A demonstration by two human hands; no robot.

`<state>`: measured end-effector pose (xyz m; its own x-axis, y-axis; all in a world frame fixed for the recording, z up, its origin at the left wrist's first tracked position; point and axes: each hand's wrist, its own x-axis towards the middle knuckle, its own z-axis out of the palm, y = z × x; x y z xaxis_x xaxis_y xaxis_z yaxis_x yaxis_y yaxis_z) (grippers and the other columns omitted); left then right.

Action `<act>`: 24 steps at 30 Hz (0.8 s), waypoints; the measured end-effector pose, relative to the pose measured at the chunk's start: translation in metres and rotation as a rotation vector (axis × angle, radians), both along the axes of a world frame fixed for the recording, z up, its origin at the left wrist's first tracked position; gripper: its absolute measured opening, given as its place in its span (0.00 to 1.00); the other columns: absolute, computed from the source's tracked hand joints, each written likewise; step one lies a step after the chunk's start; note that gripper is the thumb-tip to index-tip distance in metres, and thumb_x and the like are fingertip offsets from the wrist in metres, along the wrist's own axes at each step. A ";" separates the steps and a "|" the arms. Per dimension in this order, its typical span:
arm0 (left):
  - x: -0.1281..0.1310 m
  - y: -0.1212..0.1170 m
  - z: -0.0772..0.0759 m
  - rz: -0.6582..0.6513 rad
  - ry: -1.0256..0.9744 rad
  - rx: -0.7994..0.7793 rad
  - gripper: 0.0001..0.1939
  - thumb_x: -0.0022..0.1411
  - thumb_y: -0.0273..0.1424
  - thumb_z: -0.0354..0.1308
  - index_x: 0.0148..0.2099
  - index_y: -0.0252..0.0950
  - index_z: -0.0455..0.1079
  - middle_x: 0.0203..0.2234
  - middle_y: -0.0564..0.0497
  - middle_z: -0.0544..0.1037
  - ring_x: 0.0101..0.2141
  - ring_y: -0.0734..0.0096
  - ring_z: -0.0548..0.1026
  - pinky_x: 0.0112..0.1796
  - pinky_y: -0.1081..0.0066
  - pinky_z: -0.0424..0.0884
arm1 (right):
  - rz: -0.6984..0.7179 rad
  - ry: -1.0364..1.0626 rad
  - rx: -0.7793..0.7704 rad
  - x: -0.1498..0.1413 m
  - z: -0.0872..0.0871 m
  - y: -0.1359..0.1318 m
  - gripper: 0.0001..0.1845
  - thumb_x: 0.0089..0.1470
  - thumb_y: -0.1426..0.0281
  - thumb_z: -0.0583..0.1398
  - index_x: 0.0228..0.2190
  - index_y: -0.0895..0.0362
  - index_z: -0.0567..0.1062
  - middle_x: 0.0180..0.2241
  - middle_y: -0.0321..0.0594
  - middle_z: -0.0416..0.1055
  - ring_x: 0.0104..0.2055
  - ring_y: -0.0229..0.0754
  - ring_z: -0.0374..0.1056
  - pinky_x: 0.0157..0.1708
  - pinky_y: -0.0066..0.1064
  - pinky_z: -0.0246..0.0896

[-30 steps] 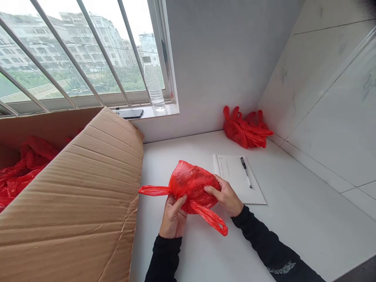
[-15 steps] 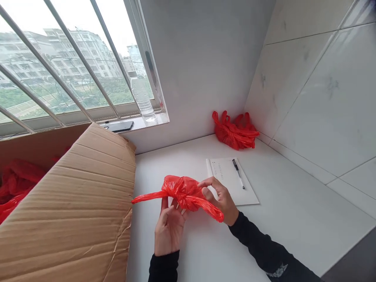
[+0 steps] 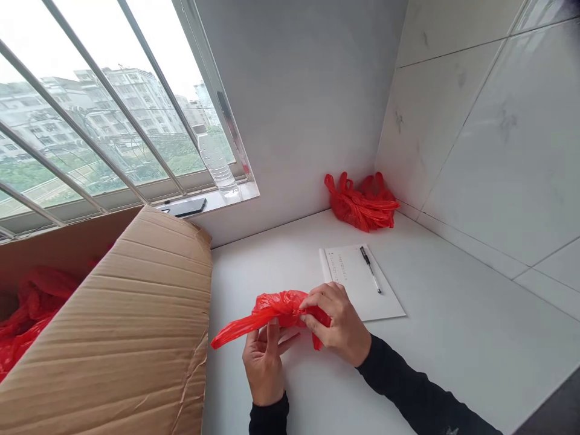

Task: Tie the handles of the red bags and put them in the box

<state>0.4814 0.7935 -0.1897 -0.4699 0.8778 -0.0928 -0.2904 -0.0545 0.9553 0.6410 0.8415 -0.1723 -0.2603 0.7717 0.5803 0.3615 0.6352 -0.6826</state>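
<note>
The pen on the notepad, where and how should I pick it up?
Probably pinch the pen at mid-length, coming from above and closing across its length: it is slim and lies on the notepad with its upper side uncovered. The right hand is nearer, but it pinches the red bag.

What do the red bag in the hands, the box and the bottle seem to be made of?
Held red bag: thin plastic film, slightly glossy, judging by its crinkles and small highlights.
Box: apparently corrugated cardboard, matte brown, with parallel ridge lines.
Bottle: probably clear plastic, smooth and shiny, given its ribbed, see-through look, though glass can't be ruled out.
</note>
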 end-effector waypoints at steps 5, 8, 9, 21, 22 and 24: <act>-0.003 -0.004 0.000 0.077 0.179 -0.009 0.19 0.52 0.47 0.71 0.34 0.40 0.70 0.19 0.56 0.75 0.19 0.67 0.75 0.20 0.71 0.71 | -0.036 0.083 -0.043 0.011 0.004 0.008 0.10 0.58 0.76 0.61 0.39 0.50 0.76 0.39 0.39 0.74 0.45 0.48 0.68 0.49 0.45 0.59; -0.004 -0.008 0.010 0.259 0.398 0.009 0.15 0.58 0.45 0.67 0.40 0.41 0.75 0.22 0.56 0.72 0.20 0.71 0.68 0.22 0.71 0.67 | -0.021 0.104 -0.036 0.013 0.007 0.009 0.11 0.59 0.77 0.59 0.40 0.50 0.75 0.40 0.39 0.74 0.46 0.48 0.67 0.49 0.45 0.60; -0.005 -0.008 0.014 0.327 0.476 0.037 0.15 0.58 0.44 0.66 0.44 0.43 0.76 0.27 0.55 0.75 0.25 0.69 0.70 0.27 0.69 0.69 | -0.012 0.108 -0.034 0.013 0.008 0.009 0.11 0.59 0.77 0.59 0.40 0.50 0.75 0.40 0.39 0.74 0.45 0.47 0.67 0.48 0.44 0.60; -0.015 0.000 -0.001 0.186 0.911 0.240 0.14 0.60 0.44 0.64 0.40 0.41 0.80 0.38 0.50 0.78 0.40 0.61 0.74 0.42 0.65 0.70 | 0.030 0.113 -0.004 0.008 0.011 0.012 0.13 0.54 0.80 0.62 0.40 0.51 0.76 0.39 0.36 0.75 0.46 0.44 0.67 0.50 0.40 0.61; -0.014 0.000 0.000 0.193 0.905 0.236 0.14 0.59 0.45 0.64 0.38 0.40 0.79 0.36 0.50 0.78 0.38 0.62 0.74 0.41 0.66 0.70 | 0.026 0.112 -0.005 0.008 0.011 0.012 0.13 0.54 0.80 0.62 0.39 0.51 0.76 0.39 0.36 0.75 0.46 0.44 0.67 0.50 0.40 0.61; -0.013 0.000 0.004 0.219 0.871 0.194 0.16 0.57 0.47 0.65 0.36 0.40 0.79 0.33 0.51 0.78 0.33 0.64 0.74 0.39 0.66 0.71 | 0.017 0.113 0.001 0.008 0.011 0.012 0.13 0.54 0.79 0.63 0.39 0.51 0.76 0.39 0.37 0.74 0.45 0.43 0.67 0.50 0.39 0.61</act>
<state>0.4681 0.7934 -0.1860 -0.4620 0.7244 0.5116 0.5638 -0.2054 0.8000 0.6488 0.8540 -0.1608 -0.2063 0.7675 0.6070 0.2719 0.6409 -0.7179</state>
